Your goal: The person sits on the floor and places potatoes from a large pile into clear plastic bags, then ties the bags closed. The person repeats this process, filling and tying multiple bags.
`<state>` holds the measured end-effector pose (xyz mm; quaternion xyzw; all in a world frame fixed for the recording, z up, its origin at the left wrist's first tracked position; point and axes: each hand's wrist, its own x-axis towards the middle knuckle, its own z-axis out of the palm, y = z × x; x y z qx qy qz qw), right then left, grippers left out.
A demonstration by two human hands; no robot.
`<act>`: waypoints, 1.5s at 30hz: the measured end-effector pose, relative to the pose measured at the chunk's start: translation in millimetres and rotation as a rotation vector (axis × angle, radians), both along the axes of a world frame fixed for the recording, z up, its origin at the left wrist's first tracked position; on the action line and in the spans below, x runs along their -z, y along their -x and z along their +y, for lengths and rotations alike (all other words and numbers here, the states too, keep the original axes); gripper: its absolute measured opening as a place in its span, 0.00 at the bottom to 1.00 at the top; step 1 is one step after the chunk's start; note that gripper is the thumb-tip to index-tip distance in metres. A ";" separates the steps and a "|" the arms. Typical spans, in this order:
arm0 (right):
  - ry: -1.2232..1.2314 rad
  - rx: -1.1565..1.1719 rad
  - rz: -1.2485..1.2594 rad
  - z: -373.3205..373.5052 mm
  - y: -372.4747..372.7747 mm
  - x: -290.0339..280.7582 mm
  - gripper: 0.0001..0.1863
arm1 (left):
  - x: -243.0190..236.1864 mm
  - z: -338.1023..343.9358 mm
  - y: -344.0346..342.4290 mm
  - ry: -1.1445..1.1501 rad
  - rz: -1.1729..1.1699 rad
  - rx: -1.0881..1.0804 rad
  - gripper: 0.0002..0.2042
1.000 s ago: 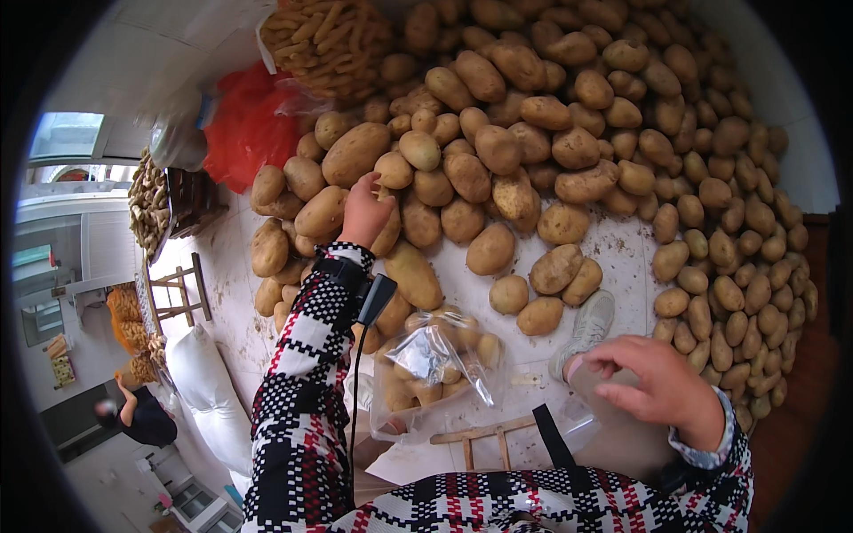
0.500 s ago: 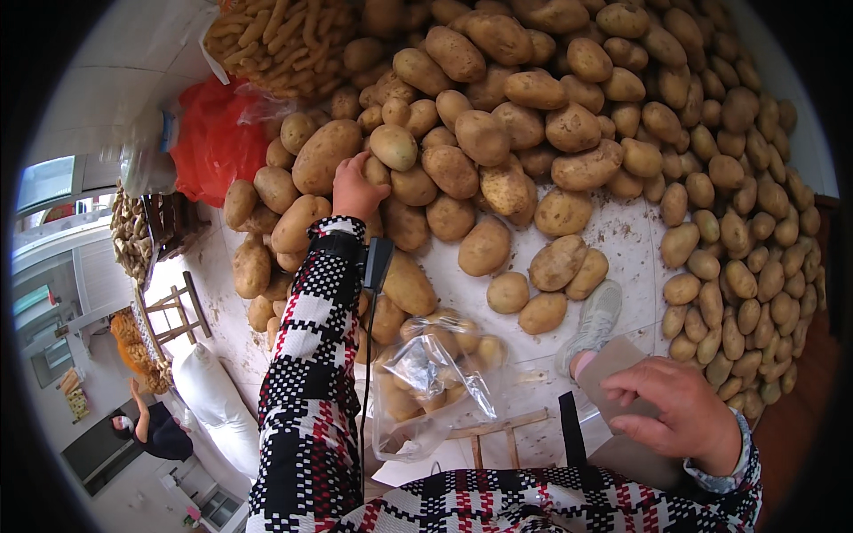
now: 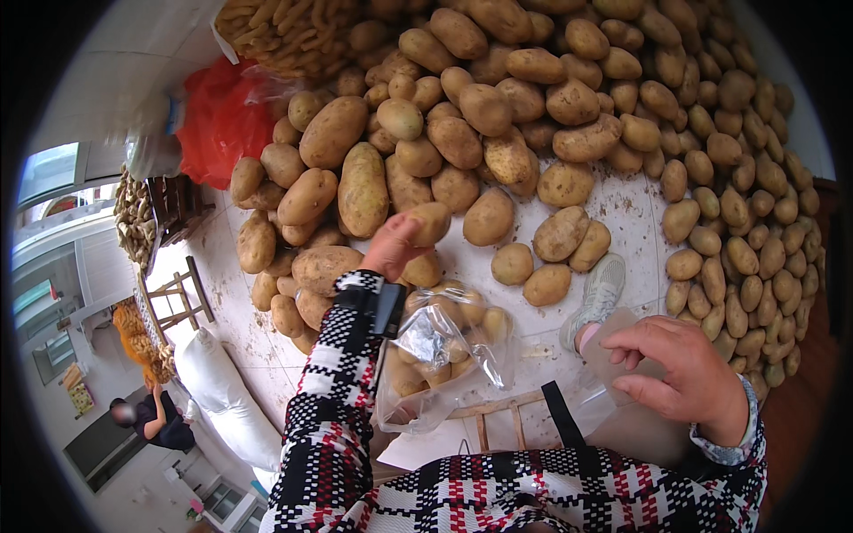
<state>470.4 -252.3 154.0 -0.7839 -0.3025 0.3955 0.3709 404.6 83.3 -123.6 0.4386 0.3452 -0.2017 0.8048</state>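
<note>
My left hand (image 3: pixel 391 248) grips a potato (image 3: pixel 431 223) and holds it just above the near side of the heap. Close below that hand is a clear plastic bag (image 3: pixel 498 364) with several potatoes inside, its top loose and crumpled. My right hand (image 3: pixel 680 369) hovers over my lap at the lower right, fingers curved and apart, holding nothing. Potatoes (image 3: pixel 363 190) of many sizes surround the left hand. A few loose ones (image 3: pixel 546 285) lie on the white floor tiles beside my shoe (image 3: pixel 597 298).
Potatoes (image 3: pixel 742 253) cover the right side. At the back left are a red plastic bag (image 3: pixel 224 129) and a sack of long tan roots (image 3: pixel 284 40). A wooden frame (image 3: pixel 182 293), a full white sack (image 3: pixel 218 391) and another person (image 3: pixel 163 419) are at the left.
My left hand has taken a potato and moved it from the heap toward me, to the right. My right hand has barely moved. The person at the left has lowered an arm.
</note>
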 end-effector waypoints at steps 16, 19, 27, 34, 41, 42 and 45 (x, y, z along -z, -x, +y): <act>0.052 -0.008 -0.003 -4.0 -7.4 3.4 0.18 | 15.6 0.6 -83.9 -0.778 -0.288 -0.229 0.24; 0.055 -0.016 0.017 -5.0 -16.0 5.3 0.18 | 8.7 4.0 -114.0 -0.811 -0.216 -0.341 0.27; 0.109 0.032 0.089 -10.6 -40.2 8.1 0.17 | 17.7 11.7 -162.0 -0.496 -0.079 -0.435 0.20; 0.062 0.037 0.069 -9.6 -41.8 7.9 0.17 | -9.4 8.0 -130.5 -0.332 -0.154 -0.394 0.15; 0.046 0.005 0.047 -10.8 -26.7 6.1 0.18 | 6.8 -31.6 -14.5 -0.340 -0.063 -0.114 0.14; 0.023 0.006 0.043 -11.2 -24.7 6.3 0.18 | 14.9 -39.7 1.7 -0.289 0.023 -0.091 0.14; 0.031 -0.016 -0.009 -14.0 -18.5 5.5 0.17 | 40.8 -63.6 39.3 -0.248 0.191 -0.098 0.15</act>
